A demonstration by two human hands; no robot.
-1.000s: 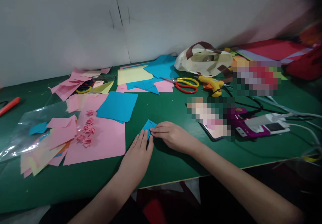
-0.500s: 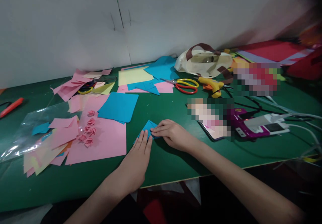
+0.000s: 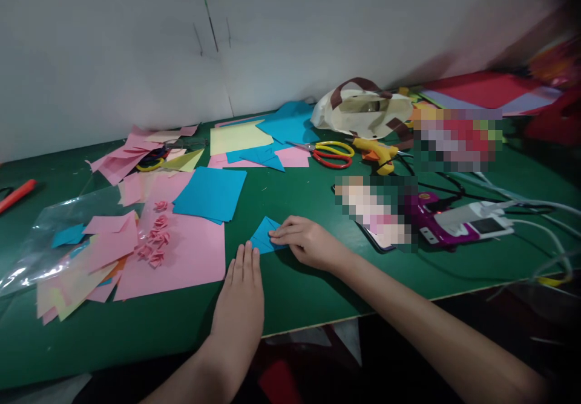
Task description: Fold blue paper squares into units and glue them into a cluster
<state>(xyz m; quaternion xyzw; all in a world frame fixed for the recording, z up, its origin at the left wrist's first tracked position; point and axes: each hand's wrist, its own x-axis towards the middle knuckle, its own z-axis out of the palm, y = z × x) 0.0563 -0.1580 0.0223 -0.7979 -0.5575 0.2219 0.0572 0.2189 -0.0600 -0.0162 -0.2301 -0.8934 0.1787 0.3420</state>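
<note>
A folded piece of blue paper [image 3: 264, 236] lies flat on the green table between my hands, with crease lines showing on it. My right hand [image 3: 302, 241] has its fingers bunched together on the paper's right side, holding it. The fingers cover that side of the sheet. My left hand [image 3: 240, 289] lies flat with fingers stretched out, its fingertips at the lower left corner of the paper. A stack of blue paper squares [image 3: 209, 193] lies behind my left hand, on a large pink sheet [image 3: 200, 253]. Several small pink paper roses [image 3: 158, 237] sit on that sheet too.
Scissors with red and yellow handles [image 3: 333, 153] and a yellow glue gun [image 3: 376, 153] lie at the back, before a cream bag [image 3: 363, 114]. To the right are a phone [image 3: 379, 237] and a purple power strip [image 3: 436, 228] with cables. A clear plastic bag [image 3: 36, 241] is left.
My left hand has slid down and left off the middle of the blue paper, uncovering more of it. My right hand stays on the paper. The view has shifted slightly.
</note>
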